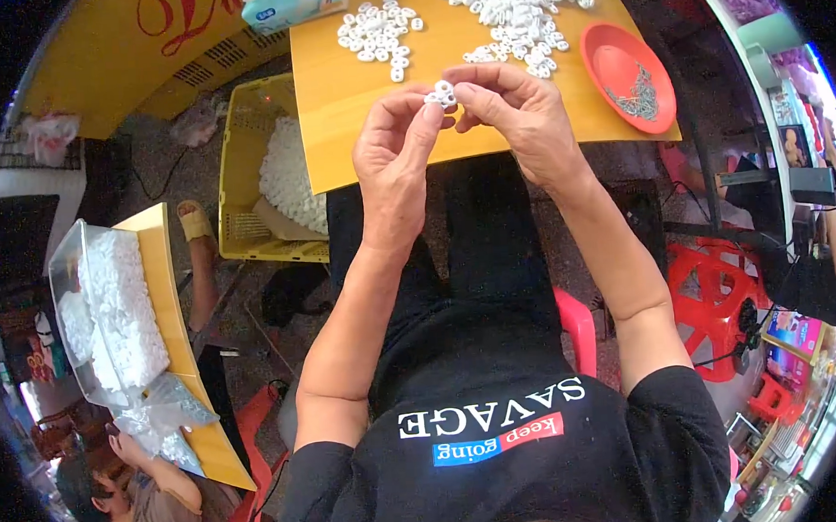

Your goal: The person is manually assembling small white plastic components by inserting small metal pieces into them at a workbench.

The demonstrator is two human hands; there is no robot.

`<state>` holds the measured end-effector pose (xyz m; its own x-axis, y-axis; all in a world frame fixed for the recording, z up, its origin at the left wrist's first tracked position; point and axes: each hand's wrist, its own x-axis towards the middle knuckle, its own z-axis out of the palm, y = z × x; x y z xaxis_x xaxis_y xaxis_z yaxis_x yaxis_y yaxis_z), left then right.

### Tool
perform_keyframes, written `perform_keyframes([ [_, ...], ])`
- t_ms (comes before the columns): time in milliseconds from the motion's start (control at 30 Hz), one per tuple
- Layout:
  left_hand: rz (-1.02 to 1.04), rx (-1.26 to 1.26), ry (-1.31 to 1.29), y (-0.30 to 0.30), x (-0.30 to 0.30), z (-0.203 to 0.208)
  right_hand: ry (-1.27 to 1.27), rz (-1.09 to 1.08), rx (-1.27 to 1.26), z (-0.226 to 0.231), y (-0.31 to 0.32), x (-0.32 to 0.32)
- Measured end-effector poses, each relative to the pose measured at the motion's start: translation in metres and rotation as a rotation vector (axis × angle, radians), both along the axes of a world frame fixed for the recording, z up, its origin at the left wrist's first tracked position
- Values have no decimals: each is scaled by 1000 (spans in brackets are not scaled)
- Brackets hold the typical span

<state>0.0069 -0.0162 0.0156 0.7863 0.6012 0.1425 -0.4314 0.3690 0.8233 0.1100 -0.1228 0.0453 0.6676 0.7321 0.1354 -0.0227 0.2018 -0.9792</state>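
Observation:
Above the front edge of the yellow table (336, 138), my left hand (395, 153) and my right hand (516, 114) meet at their fingertips. Both pinch a small cluster of white plastic pieces with round holes (442, 94); the fingers cover part of it. Beyond my left hand lies a loose group of similar white pieces (375, 32). A larger heap of white pieces (518, 10) spreads farther back, beyond my right hand. To the right of that hand sits a red plate (598, 53) holding many thin metal pins (644, 96).
A blue and white soft pack (293, 3) lies at the table's far left. Below it stands a yellow crate (231, 205) with white parts. At left, a co-worker (166, 506) sits by a clear tub (73, 270) of white pieces. Red stools (708, 284) stand at right.

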Motion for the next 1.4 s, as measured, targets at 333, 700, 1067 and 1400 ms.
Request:
perform_keyframes([
  [333,-64,0,65,-2,-6,9,145,6,70,4,-7,-1],
  [700,-33,88,180,1,-8,12,-307,-120,-106,1,-6,-4],
  [1067,1,119,248,2,-9,9,-200,-107,-57,-6,-1,-17],
  [1400,53,200,265,-2,-7,4,-67,-155,38,-21,2,-27],
])
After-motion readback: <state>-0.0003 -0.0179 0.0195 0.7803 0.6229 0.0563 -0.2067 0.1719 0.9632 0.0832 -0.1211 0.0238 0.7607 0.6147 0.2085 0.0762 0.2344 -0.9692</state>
